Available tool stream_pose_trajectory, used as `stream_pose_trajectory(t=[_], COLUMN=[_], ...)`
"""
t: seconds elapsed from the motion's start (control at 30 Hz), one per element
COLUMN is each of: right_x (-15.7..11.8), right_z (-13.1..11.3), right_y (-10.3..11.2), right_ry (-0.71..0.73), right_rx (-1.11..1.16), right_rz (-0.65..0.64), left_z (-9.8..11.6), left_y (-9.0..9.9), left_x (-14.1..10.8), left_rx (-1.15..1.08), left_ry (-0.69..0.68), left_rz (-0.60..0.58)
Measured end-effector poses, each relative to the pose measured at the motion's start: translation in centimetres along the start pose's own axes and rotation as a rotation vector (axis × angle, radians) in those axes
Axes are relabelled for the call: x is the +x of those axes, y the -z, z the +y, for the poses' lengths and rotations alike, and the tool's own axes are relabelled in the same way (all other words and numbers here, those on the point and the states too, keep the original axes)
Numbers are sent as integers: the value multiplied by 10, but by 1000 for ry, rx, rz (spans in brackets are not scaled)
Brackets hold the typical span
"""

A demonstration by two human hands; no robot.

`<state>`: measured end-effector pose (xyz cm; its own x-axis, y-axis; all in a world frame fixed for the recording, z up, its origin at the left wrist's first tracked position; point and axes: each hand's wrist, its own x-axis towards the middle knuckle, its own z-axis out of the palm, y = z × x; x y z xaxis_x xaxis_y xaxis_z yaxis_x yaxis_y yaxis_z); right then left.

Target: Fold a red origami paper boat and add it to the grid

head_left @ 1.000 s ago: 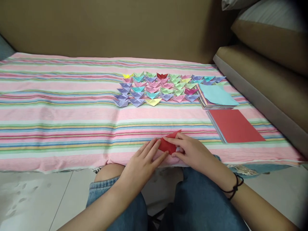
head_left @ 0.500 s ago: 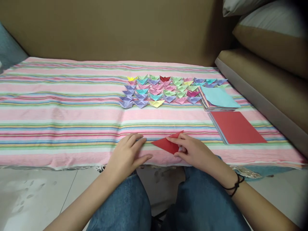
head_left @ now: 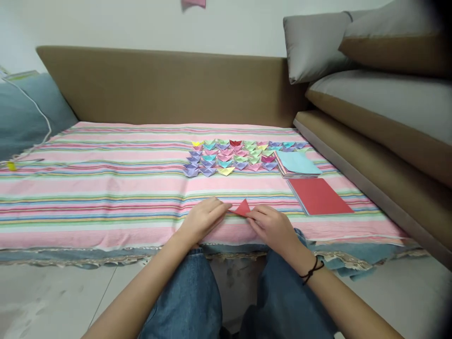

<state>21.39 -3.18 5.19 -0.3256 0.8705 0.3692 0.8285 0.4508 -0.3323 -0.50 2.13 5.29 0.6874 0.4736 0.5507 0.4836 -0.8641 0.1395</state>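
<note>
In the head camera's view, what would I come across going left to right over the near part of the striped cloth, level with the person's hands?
Left hand → folded red paper → right hand → red-topped paper stack.

blue jeans (head_left: 190,301) cover both legs at six o'clock, the denim softly faded, with a stitched hem (head_left: 195,252) at the left knee. a thin black cord bracelet (head_left: 311,272), looped and knotted, circles the right wrist between four and five o'clock. both forearms (head_left: 148,280) are bare.
</note>
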Motion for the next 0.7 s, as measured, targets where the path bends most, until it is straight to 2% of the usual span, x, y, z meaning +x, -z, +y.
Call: stream_pose_trajectory(t=[0.07,0.1,0.13,0.17,0.27,0.3,0.37,0.53,0.7], right_x=[-2,-3,-5,-8,-21,-26,-35,-49,-51], right_z=[-10,-16,-22,-28,-46,-52,-63,-85,-94], right_y=[12,19,24,29,39,41,43,46,47], right_ry=[-67,-136,-221,-303,-433,-446,-465,-481,-474], right_rx=[182,317,471,632,997,1050,1092,1115,1086], right_rz=[139,192,220,218,137,131,143,158,166], left_z=[16,25,35,45,70,77,89,111,124], left_y=[12,18,25,32,49,53,57,61,66], left_x=[8,12,16,20,24,23,19,3,-4], left_rx=[-162,-261,-382,-522,-1016,-1116,-1193,-1220,-1244], left_ry=[231,368,504,618,834,873,924,947,931], left_rz=[195,303,362,383,206,149,113,156,146])
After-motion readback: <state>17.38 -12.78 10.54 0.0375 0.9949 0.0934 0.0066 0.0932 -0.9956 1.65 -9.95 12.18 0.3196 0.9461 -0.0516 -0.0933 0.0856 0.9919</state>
